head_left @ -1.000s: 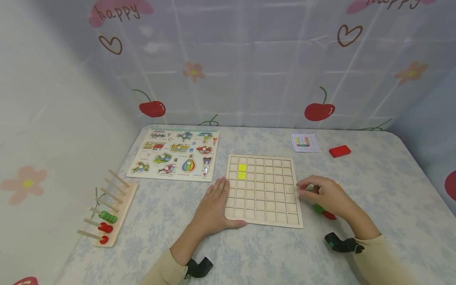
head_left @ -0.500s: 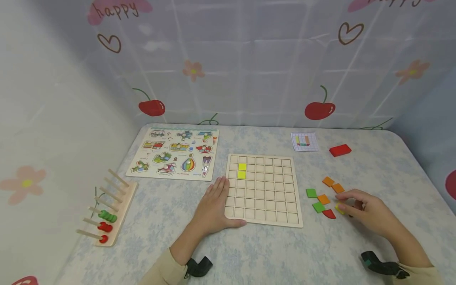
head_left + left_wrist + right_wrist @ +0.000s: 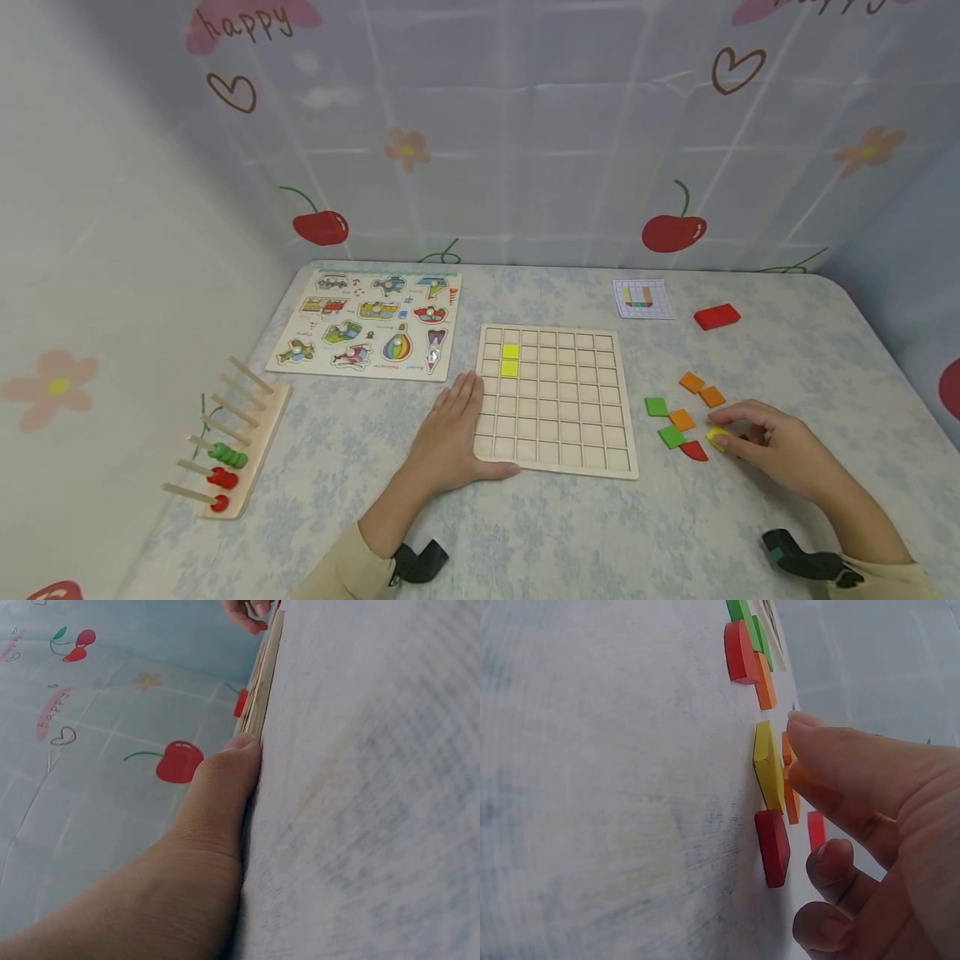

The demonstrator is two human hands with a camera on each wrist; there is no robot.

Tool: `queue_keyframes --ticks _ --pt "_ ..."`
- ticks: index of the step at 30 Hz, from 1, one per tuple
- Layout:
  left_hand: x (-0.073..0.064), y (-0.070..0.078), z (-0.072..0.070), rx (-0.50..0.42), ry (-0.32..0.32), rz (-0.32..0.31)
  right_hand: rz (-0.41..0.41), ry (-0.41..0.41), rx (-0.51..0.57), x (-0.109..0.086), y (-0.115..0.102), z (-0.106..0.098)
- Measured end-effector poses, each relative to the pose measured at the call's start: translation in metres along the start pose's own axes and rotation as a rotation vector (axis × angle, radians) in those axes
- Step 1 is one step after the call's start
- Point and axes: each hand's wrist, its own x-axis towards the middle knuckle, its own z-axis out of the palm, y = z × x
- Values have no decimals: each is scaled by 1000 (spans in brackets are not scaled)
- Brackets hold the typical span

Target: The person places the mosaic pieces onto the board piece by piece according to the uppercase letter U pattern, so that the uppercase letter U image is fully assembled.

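My left hand (image 3: 445,437) lies flat with straight fingers along the left side of a wooden grid board (image 3: 569,411), its thumb at the near edge. Two yellow square tiles, one (image 3: 510,352) behind the other (image 3: 509,368), sit in upper-left cells. My right hand (image 3: 780,446) is low over the table, thumb and index finger apart right at a yellow tile (image 3: 769,769), its other fingers loosely bent. In the right wrist view that tile lies on the table beside a red piece (image 3: 773,848), which the hand hides in the head view.
Near the right hand lie several orange tiles (image 3: 682,419), green tiles (image 3: 671,437) and a red quarter-round piece (image 3: 693,451). Behind them are a pattern card (image 3: 660,309) and a red block (image 3: 717,317). Leftward are a picture puzzle (image 3: 360,333) and a bead peg stand (image 3: 258,454).
My right hand moved from the board's right edge rightward to the yellow tile, uncovering the loose tiles, and has stayed there over the last half second. The left hand has not moved.
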Motion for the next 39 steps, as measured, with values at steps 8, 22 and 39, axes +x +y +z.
queue_keyframes --ticks 8,22,39 --pt "0 0 1 -2 9 3 -2 -25 9 1 2 2" --pt "1 -2 3 3 11 4 86 -56 -52 3 4 4" --pt "1 -2 3 10 13 1 143 -79 35 6 1 3"
